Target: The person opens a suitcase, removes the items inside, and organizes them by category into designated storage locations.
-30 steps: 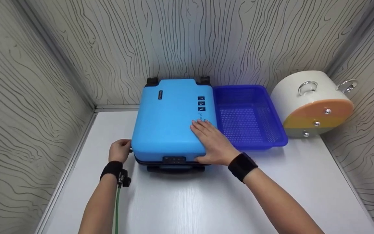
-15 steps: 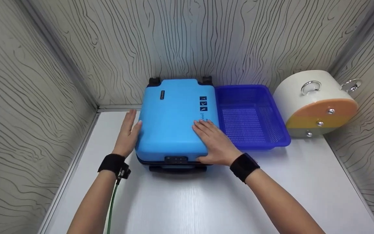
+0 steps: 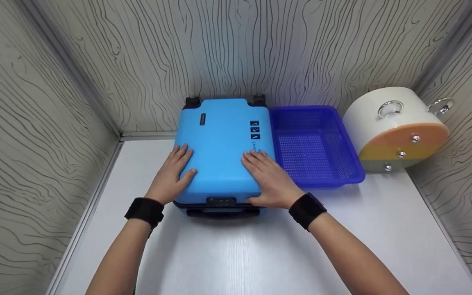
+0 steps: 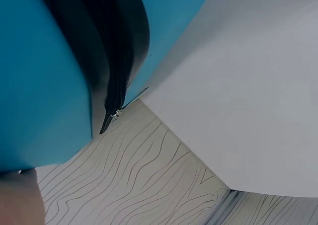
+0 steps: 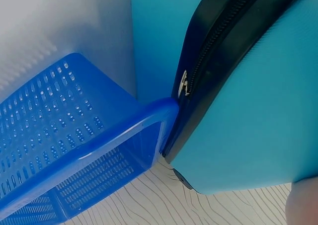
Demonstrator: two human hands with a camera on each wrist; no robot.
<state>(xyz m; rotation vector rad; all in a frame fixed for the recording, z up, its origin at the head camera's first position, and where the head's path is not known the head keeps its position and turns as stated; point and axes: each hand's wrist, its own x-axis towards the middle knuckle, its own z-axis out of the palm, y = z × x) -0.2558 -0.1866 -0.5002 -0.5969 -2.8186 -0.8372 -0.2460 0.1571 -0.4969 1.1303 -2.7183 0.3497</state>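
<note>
The left hand [image 3: 172, 176], as I watched from my station, lay with its fingers straight and its thumb held apart, palm down across the near left edge of a sky-blue hard-shell suitcase with black trim [image 3: 219, 151]. The right hand [image 3: 275, 182] rested opposite it, fingers extended and close together, thumb at the front edge beside a black combination lock [image 3: 221, 201]. I saw neither hand pinching anything.

The relation that mattered to me was plain: the suitcase lay flat between the two hands, its long axis running forward from them, so neither was nearer; both touched its near half. Beyond the fingertips, its black wheels [image 3: 193, 102] pointed toward the patterned back wall [image 3: 219, 49], leaving little depth there.

Just right of the right hand, a violet-blue perforated plastic basket [image 3: 352, 180] had its rim right up beside the suitcase; I could not tell whether they pressed together. Farther right stood a white rounded container with an orange, yellow and green front [image 3: 404, 143].

Below the left hand, a silver metal zipper pull [image 4: 117, 113] hung at the side seam. I judged the easiest room to be left of that hand and nearer the person, over the white tabletop [image 3: 228, 254].
</note>
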